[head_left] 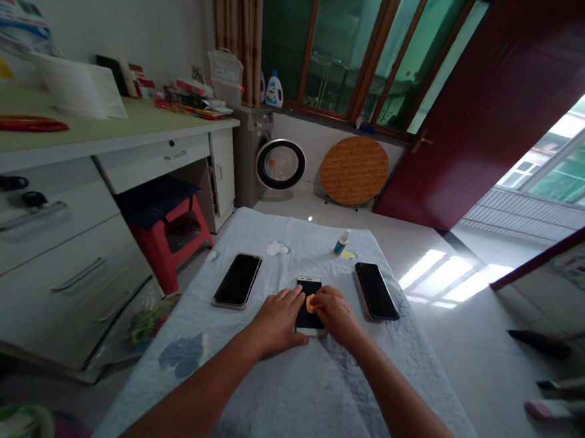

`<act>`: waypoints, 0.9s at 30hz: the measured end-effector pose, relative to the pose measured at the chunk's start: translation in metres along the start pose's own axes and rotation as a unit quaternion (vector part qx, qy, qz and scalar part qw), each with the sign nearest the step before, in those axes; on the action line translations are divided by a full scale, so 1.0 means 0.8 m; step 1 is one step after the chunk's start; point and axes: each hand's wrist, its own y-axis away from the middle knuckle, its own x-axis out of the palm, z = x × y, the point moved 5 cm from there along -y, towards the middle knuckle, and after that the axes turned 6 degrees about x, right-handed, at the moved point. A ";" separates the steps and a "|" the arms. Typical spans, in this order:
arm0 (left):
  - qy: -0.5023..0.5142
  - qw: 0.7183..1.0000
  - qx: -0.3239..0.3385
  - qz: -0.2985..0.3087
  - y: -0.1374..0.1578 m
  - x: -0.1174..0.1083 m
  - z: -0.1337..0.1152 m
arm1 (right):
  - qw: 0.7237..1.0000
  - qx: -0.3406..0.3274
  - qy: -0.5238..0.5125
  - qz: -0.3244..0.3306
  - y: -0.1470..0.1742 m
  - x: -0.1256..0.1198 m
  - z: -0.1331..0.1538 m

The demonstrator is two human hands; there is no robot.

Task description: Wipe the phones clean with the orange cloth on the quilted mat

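Observation:
A white-framed smartphone [307, 321] lies screen up on the cloth-covered table, between my two hands. My left hand [276, 316] holds it down along its left side, fingers at the upper left edge and thumb by the lower edge. In the closed fingers of my right hand [336, 314] is a small orange cloth [310, 304], pressed on the dark screen. Another smartphone [238, 280] lies to the left, and a dark smartphone [376, 291] to the right. Behind them stands a small spray bottle [341, 243] with a blue label.
A light blue patterned tablecloth [280, 392] covers the table. At left are a desk with drawers [141, 163] and a red stool [171, 237]. Beyond are a washing machine [249, 156] with its round door open, a round wooden tabletop [355, 170] and a dark red door [460, 110].

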 end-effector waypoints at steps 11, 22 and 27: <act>-0.011 0.999 -0.014 -0.034 -0.001 -0.002 0.000 | 0.988 0.116 0.018 -0.105 -0.034 0.004 -0.030; -0.031 0.999 0.002 -0.039 -0.004 -0.011 -0.016 | 0.996 0.055 0.041 -0.060 -0.098 0.029 -0.002; -0.032 0.998 -0.001 -0.051 -0.001 -0.014 -0.018 | 0.995 0.053 0.056 -0.058 -0.099 0.031 -0.003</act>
